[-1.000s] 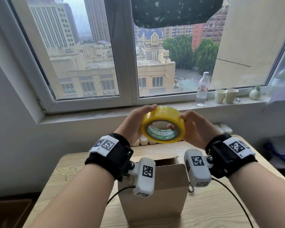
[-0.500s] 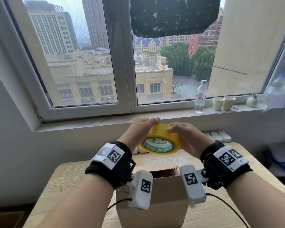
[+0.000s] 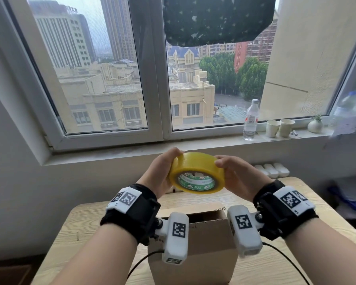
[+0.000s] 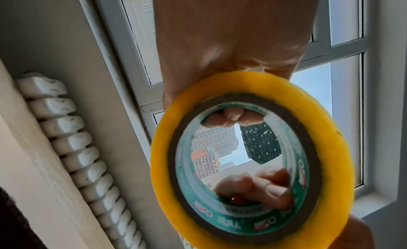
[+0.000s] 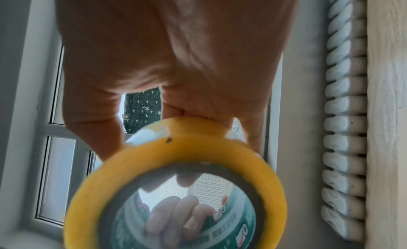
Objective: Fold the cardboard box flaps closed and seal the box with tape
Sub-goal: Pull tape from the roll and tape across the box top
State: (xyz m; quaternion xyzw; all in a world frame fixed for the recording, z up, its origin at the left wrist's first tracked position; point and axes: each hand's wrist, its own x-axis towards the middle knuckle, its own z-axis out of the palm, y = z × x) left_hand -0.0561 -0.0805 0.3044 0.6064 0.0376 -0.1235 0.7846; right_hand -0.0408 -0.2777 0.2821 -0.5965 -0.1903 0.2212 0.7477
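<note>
Aloft, tape roll [image 3: 196, 173] between left hand [image 3: 159, 175] and right hand [image 3: 237, 177], above box [image 3: 193, 249].

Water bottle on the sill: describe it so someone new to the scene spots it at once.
Start at the big window and follow its sill to the right of the centre post. The water bottle stands upright there, left of two paper cups and a small round white vase. It is the only clear, tall item in that row, with a white cap and a red-marked label.

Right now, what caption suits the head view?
Both hands hold a yellow tape roll above an open cardboard box.
</note>
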